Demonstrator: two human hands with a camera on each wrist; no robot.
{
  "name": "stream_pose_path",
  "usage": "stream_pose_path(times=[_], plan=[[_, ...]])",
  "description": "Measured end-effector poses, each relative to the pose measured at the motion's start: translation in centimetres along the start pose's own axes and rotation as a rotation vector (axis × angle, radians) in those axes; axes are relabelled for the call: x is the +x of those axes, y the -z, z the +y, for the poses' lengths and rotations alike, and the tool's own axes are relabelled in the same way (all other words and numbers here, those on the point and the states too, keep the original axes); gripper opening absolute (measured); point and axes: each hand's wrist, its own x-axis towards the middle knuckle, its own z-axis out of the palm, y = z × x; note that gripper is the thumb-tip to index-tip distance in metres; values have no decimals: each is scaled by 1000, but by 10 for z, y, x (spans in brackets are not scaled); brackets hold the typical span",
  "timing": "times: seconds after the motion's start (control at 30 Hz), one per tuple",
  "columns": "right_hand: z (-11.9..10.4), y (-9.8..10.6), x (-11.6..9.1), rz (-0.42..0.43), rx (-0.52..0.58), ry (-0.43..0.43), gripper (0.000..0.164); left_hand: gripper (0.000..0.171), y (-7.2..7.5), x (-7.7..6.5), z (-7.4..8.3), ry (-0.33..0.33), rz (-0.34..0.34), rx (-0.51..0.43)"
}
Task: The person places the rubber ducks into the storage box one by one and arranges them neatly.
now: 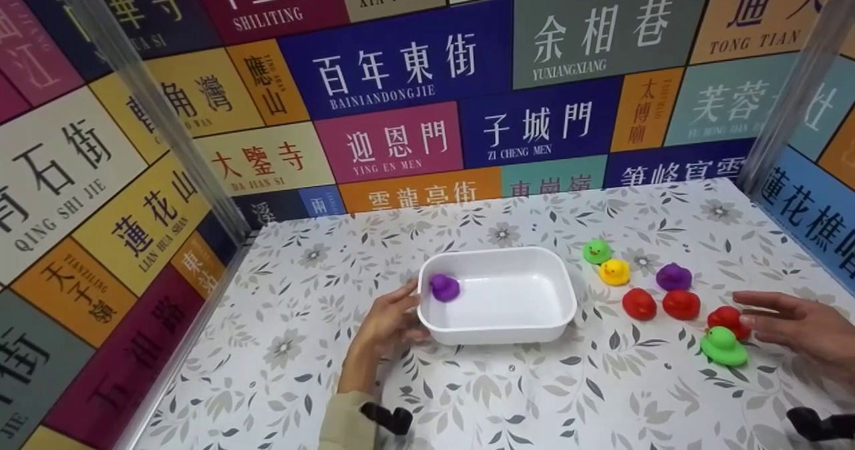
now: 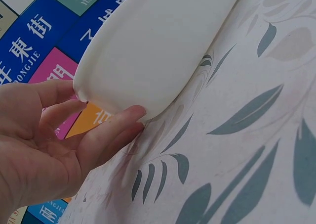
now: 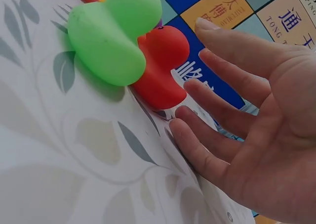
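Note:
A white plastic basin (image 1: 497, 333) sits mid-table with one purple rubber duck (image 1: 444, 288) at its left end. My left hand (image 1: 393, 316) touches the basin's left end, its fingertips resting on the rim and outer wall (image 2: 148, 51). On the right, my right hand (image 1: 801, 326) is beside a red rubber duck (image 1: 728, 320), fingers spread and extended. In the right wrist view a gap shows between those fingers and the red duck (image 3: 165, 61). A green rubber duck (image 1: 723, 346) stands just in front of that red one, partly covering it.
Between basin and right hand lie another green duck (image 1: 596, 251), a yellow duck (image 1: 614, 272), a purple duck (image 1: 674, 276) and two red ducks (image 1: 639, 304). Leaf-patterned cloth covers the table (image 1: 280, 343). Behind stands a wall of coloured sign panels (image 1: 401, 69), with clear upright edges at both sides.

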Motion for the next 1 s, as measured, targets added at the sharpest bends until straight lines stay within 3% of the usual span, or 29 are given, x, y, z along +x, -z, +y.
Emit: stream_pose_path(times=[0.17,0.43,0.63,0.83,1.0], plan=[[1,-2,6,-27,-13,-29,99,55,-1,-1,1,9,6,-4],[7,-12,21,21,-32,-4,84,56,4,-4,3,35,24,-16],[0,-15,16,12,-71,-5,73,56,5,-4,4,30,7,-25],[-1,-12,12,16,-60,-65,84,56,2,-1,0,9,-14,-46],[-1,-9,17,49,-16,-104,100,57,1,-2,-1,31,-9,-56]])
